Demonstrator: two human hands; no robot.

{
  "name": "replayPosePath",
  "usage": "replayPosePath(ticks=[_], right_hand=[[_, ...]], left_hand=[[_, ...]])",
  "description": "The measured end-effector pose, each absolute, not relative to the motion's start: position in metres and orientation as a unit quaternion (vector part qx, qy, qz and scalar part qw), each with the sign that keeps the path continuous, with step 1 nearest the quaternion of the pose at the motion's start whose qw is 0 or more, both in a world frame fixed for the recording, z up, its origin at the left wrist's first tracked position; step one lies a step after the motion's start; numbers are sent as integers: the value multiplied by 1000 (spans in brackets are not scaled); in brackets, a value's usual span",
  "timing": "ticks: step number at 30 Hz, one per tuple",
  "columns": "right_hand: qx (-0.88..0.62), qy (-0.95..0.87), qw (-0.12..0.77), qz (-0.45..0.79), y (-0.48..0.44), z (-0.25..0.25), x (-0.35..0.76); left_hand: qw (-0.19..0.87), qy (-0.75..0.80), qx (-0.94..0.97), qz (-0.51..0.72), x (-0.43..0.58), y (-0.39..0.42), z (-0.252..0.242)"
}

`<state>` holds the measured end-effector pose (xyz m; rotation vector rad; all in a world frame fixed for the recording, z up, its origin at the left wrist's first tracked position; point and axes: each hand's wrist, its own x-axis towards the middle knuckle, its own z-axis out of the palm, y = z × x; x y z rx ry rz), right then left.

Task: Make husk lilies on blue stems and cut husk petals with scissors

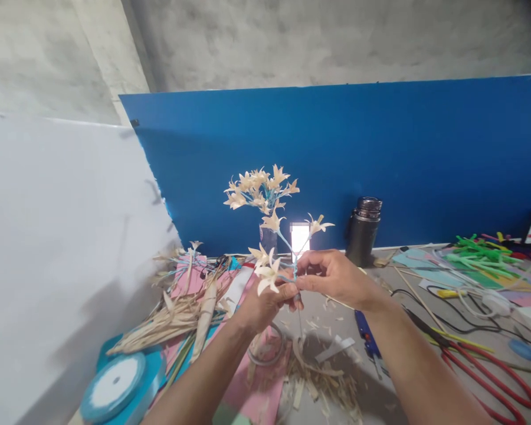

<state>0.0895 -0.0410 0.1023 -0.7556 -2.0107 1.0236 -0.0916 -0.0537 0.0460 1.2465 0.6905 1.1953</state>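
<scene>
Both hands are closed on an artificial flower stem [295,268], wrapped in pale blue with a thin wire running down below. Its branches carry cream, husk-like flowers [269,274] to the left and another flower [318,225] at the upper right. My left hand [263,306] grips the stem low, thumb on top. Just above and to the right, my right hand [331,276] pinches the same stem with its fingertips. Behind them, a fuller bunch of cream flowers [261,188] stands in a dark container [269,239].
Dry husks [172,321] and ribbon rolls [112,386] lie left. A roll of tape [268,348] and husk scraps [318,378] are below my hands. A blue-handled tool [366,333], red-handled scissors [491,369], cables and green pipe cleaners [482,257] lie right; a thermos [363,233] stands behind.
</scene>
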Motion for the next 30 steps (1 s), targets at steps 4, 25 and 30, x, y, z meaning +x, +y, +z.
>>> replayPosePath(ticks=[4, 25, 30], right_hand=[[-283, -797, 350, 404, -38, 103, 91], [-268, -791, 314, 451, -24, 94, 93], [-212, -809, 284, 470, -23, 96, 98]], left_hand=[[598, 309, 546, 499, -97, -50, 41], [556, 350, 580, 482, -97, -53, 50], [574, 342, 580, 467, -98, -53, 50]])
